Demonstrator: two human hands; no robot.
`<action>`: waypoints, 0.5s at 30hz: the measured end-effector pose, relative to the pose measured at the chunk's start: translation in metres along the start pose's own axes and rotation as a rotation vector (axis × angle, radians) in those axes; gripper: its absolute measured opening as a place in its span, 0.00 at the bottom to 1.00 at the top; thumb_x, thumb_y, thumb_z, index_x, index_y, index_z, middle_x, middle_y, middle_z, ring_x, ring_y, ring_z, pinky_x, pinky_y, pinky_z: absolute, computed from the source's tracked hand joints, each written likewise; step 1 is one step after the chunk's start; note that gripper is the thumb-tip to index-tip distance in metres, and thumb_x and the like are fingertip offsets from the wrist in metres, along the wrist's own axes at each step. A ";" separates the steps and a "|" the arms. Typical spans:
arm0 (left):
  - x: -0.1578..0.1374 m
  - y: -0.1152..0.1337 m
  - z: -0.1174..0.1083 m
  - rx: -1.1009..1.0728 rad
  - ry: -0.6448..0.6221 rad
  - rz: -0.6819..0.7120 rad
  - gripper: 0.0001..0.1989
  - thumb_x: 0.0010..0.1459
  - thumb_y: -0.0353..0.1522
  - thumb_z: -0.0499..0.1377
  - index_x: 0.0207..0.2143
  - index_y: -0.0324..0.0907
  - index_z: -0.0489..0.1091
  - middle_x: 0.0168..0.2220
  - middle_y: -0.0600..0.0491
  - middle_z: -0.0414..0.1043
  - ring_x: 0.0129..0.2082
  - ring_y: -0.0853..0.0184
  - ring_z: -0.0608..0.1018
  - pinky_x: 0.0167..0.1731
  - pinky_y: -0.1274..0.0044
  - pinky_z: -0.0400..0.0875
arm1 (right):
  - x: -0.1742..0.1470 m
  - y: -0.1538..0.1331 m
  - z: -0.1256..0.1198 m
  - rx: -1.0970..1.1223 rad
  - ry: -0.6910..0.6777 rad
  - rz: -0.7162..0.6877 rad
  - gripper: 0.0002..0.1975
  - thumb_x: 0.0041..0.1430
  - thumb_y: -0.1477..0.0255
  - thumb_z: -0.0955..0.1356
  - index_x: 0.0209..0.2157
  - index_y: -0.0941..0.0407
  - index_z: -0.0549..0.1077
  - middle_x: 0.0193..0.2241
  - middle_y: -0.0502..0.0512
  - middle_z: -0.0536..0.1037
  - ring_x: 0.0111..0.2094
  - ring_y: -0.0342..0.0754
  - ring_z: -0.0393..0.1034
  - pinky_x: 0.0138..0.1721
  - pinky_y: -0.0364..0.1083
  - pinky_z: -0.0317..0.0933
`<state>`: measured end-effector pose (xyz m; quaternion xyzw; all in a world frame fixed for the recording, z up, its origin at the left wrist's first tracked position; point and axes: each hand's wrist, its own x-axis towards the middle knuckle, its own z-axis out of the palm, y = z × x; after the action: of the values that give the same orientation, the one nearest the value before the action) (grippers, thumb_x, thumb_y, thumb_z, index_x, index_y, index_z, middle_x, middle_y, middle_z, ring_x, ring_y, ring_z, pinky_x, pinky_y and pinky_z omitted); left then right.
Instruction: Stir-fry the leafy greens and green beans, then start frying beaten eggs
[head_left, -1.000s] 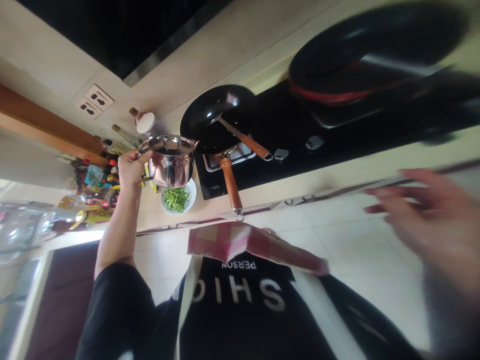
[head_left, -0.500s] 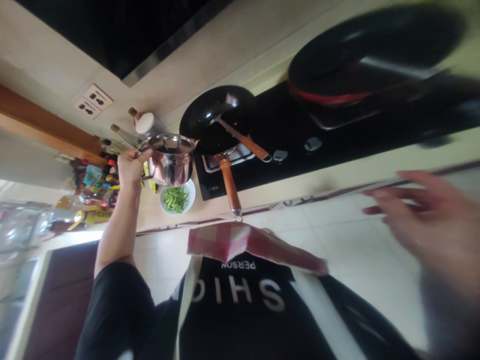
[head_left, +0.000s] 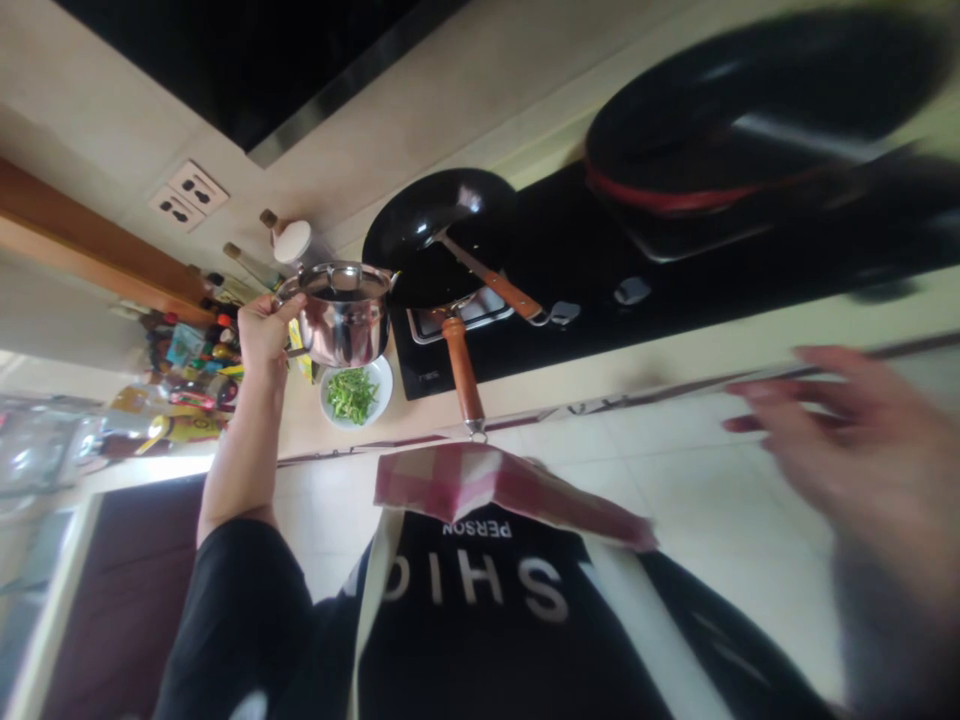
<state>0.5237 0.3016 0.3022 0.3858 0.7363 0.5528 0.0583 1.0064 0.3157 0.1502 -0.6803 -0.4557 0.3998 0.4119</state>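
My left hand (head_left: 262,330) grips the side handle of a shiny steel pot (head_left: 346,330) with a lid on it. I hold the pot up, at the left edge of a black wok (head_left: 409,240); whether the two touch I cannot tell. A ladle with a wooden handle (head_left: 514,296) rests in the wok, and the wok's own wooden handle (head_left: 463,375) points toward me. Just below the pot is a white bowl of chopped green vegetables (head_left: 352,396). My right hand (head_left: 847,430), slightly blurred, is in the air at the right with its fingers apart, holding nothing.
On the right of the black cooktop (head_left: 555,250) sits a large red-rimmed pan (head_left: 675,195) with a utensil in it. Bottles and jars (head_left: 191,370) crowd the counter at the left. A dark range hood (head_left: 225,60) hangs above, and a wall socket (head_left: 187,195) is behind.
Very little differs. The pot in my left hand sits marginally higher, the view has shifted slightly, and my right hand stays nearly where it was.
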 end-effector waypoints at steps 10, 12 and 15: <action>0.001 -0.011 0.001 -0.016 0.024 0.011 0.24 0.42 0.31 0.70 0.14 0.42 0.54 0.15 0.61 0.50 0.15 0.78 0.54 0.16 0.82 0.45 | 0.001 -0.003 0.003 -0.023 -0.040 0.011 0.22 0.49 0.52 0.69 0.45 0.43 0.69 0.35 0.58 0.77 0.30 0.61 0.74 0.28 0.58 0.68; -0.002 -0.009 0.001 -0.015 0.033 0.001 0.24 0.41 0.31 0.70 0.14 0.42 0.54 0.14 0.62 0.50 0.15 0.78 0.54 0.16 0.82 0.44 | 0.000 -0.002 0.007 -0.029 -0.080 0.022 0.22 0.49 0.52 0.69 0.45 0.44 0.70 0.36 0.58 0.78 0.29 0.60 0.74 0.27 0.56 0.66; -0.011 -0.007 -0.002 -0.049 0.066 -0.046 0.22 0.43 0.31 0.69 0.15 0.42 0.55 0.14 0.62 0.50 0.15 0.79 0.52 0.16 0.81 0.42 | -0.002 0.001 0.024 -0.008 -0.237 0.082 0.21 0.49 0.55 0.70 0.45 0.45 0.71 0.38 0.57 0.79 0.29 0.56 0.75 0.25 0.51 0.64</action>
<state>0.5263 0.2925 0.2933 0.3489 0.7326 0.5817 0.0563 0.9838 0.3179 0.1413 -0.6481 -0.4744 0.4922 0.3357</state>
